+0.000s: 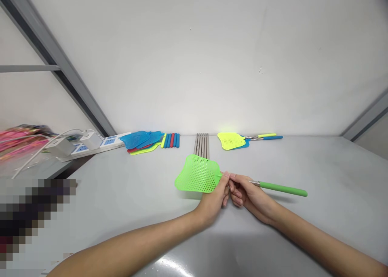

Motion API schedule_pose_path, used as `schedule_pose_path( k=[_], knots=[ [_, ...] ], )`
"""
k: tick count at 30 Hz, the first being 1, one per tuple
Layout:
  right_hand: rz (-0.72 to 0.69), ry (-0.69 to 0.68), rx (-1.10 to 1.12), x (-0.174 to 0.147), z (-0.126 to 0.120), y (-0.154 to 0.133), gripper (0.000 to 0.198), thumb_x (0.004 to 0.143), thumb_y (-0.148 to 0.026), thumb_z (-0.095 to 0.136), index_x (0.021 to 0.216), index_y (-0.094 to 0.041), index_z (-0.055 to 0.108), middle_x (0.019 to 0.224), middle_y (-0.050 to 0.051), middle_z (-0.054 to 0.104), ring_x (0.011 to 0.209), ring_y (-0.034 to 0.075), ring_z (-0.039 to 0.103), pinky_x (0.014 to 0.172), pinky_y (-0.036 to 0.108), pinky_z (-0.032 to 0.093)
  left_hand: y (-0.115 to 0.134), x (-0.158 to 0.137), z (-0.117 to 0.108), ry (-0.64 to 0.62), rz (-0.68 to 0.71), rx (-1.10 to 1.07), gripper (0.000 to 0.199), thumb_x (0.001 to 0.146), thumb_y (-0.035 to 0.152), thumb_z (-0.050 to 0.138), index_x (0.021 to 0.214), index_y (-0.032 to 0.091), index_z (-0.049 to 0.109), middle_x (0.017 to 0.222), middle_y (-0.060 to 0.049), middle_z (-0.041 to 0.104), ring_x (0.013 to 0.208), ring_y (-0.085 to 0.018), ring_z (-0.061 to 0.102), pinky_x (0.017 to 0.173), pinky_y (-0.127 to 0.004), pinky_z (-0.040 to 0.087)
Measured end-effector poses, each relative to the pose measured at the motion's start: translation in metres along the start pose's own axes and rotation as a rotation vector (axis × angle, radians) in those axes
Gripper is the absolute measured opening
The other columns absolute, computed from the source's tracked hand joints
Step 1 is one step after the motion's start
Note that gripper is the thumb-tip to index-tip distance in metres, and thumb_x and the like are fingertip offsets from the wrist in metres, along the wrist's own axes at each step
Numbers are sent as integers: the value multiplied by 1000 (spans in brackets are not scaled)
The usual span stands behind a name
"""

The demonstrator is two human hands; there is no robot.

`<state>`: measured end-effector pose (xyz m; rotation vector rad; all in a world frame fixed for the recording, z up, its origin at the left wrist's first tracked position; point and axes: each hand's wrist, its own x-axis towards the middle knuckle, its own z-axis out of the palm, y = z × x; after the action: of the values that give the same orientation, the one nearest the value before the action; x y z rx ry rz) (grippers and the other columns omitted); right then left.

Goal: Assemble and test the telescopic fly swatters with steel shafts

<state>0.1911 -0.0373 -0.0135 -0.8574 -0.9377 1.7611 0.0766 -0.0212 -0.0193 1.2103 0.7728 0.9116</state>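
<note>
A green fly swatter head (198, 174) is pinched at its neck by my left hand (216, 194), above the grey table. My right hand (245, 190) closes round the metal rod just beside it, fingertips nearly touching the left ones. From the right hand the rod runs on to a green handle grip (283, 188), pointing right. The joint between head and rod is hidden by my fingers. Behind the green head lie several metal rods (201, 144) side by side, their near ends covered by it.
Blue, red and yellow swatter heads (136, 139) are piled at the back left, beside a row of coloured handle grips (172, 140). At the back right lie a yellow swatter (230, 140) and a blue one (273, 138). Power strips (110, 141) with plugs line the left edge.
</note>
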Motion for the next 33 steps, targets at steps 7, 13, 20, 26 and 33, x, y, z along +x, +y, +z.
schedule_pose_path(
  k=[7, 13, 20, 26, 33],
  knots=[
    [12, 0, 22, 2, -4, 2, 30, 79, -32, 43, 55, -15, 46, 42, -7, 31, 38, 5, 29, 43, 20, 26, -2, -2, 1, -2, 17, 40, 38, 82, 44, 31, 56, 17, 38, 40, 7, 28, 38, -7, 27, 46, -21, 29],
    [-15, -7, 33, 4, -6, 5, 30, 78, -32, 44, 53, -15, 48, 40, -7, 31, 37, 6, 31, 48, 23, 33, -3, 0, 1, 6, 14, 61, 38, 82, 44, 31, 55, 17, 37, 41, 6, 31, 40, -7, 29, 49, -22, 31],
    [-8, -8, 28, 3, -5, 4, 30, 78, -33, 44, 54, -15, 48, 40, -7, 32, 37, 6, 35, 43, 21, 29, -2, 1, 0, 5, 19, 74, 39, 81, 44, 31, 54, 18, 36, 40, 7, 30, 39, -8, 29, 48, -22, 31],
    [-4, -9, 14, 3, -4, 3, 31, 79, -35, 44, 55, -15, 49, 40, -7, 33, 36, 6, 33, 44, 21, 30, -4, 0, -1, 28, 15, 122, 39, 81, 46, 30, 55, 18, 37, 41, 6, 31, 40, -7, 30, 49, -22, 31],
    [-9, 15, -11, 2, -3, 1, 34, 78, -38, 45, 56, -14, 52, 39, -6, 35, 35, 5, 33, 39, 20, 25, 0, -1, -1, 30, 2, 121, 39, 79, 48, 31, 56, 18, 36, 41, 7, 28, 39, -7, 27, 45, -22, 28]
  ],
)
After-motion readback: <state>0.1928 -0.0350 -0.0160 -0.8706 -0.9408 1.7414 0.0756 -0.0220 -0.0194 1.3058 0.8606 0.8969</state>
